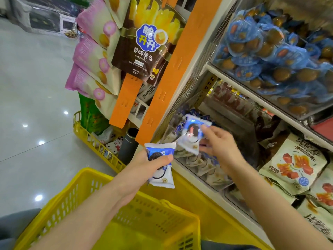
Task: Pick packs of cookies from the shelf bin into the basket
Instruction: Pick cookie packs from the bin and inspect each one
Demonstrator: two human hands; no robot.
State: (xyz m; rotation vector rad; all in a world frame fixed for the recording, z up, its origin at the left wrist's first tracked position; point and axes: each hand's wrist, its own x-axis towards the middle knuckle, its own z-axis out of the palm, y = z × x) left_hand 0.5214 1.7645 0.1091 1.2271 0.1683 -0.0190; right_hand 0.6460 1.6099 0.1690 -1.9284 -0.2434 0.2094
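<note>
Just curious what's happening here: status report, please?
Left hand holds one cookie pack by the basket. Right hand pinches a second pack over the shelf bin. Basket mouth unobstructed.

A shop, a snack aisle. Clear shelf bins [207, 177] hold wrapped snacks, potato-stick bags [144, 42] hang from orange strips [180, 60] (printed labels and all), and a yellow shopping basket [75, 193] sits below.

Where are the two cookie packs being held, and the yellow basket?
Lower cookie pack [159, 151], head view: its blue upper part.
Upper cookie pack [192, 134], head view: the cookie picture at its middle.
Yellow basket [68, 199], head view: its perforated left wall.
</note>
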